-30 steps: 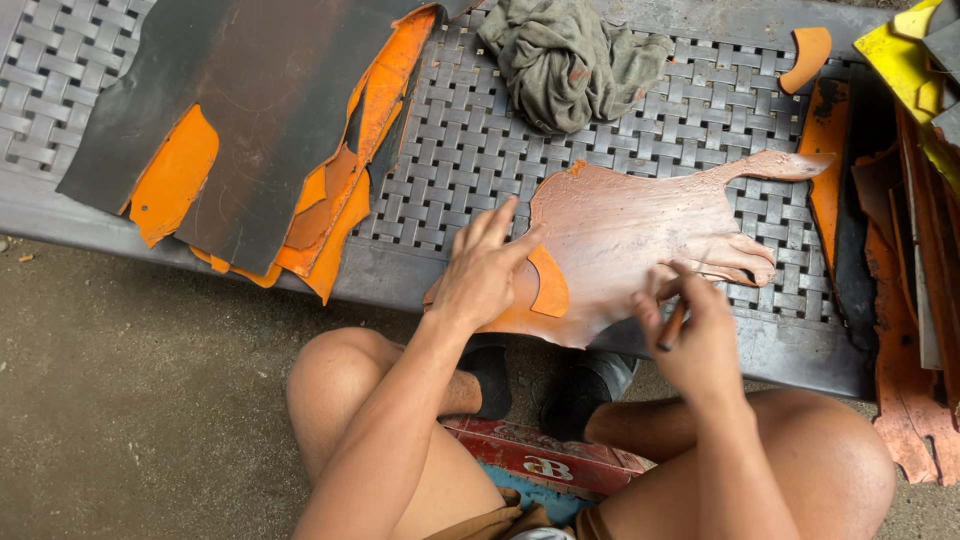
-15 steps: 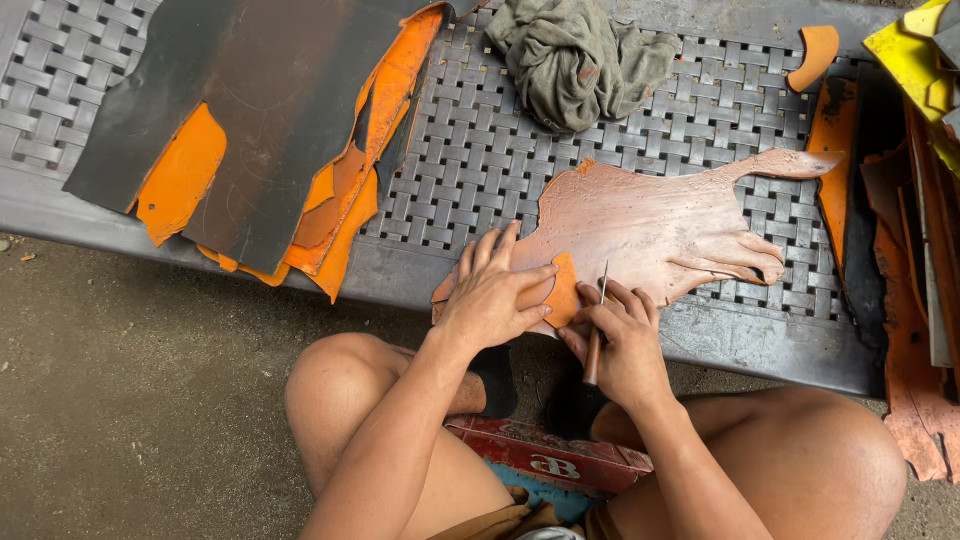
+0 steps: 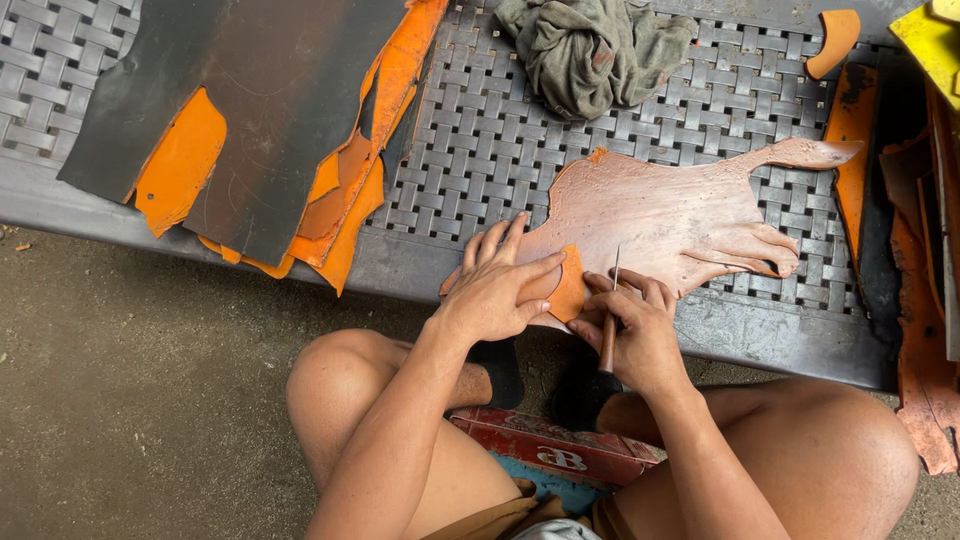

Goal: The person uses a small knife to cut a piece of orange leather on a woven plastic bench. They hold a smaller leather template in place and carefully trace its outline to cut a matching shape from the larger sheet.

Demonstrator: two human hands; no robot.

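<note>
Left hand: I am seeing my left hand (image 3: 497, 290) lying flat, its fingers (image 3: 512, 240) spread apart and pressing a small orange leather piece (image 3: 570, 292) down on the brown leather hide (image 3: 670, 215).
Right hand: my right hand (image 3: 635, 325) is sitting just beside the left, its fingers (image 3: 598, 285) curled and clamped on a thin knife (image 3: 611, 320) with a wooden handle, blade pointing up and away from me.
Blade tip: it is resting at the right edge of the orange piece; I cannot quite tell whether it is cutting in.
Hide: it is lying on the woven grey counter (image 3: 480, 150), its near edge overhanging the rim by my hands.
Far left: dark leather sheets (image 3: 250, 110) are lying over orange leather scraps (image 3: 180, 160).
Far edge: a crumpled grey-green rag (image 3: 590, 50) is lying beyond the hide.
Right side: more orange and brown offcuts (image 3: 915, 280) are piling up.
Below: a red box (image 3: 550, 450) is sitting between my knees.
</note>
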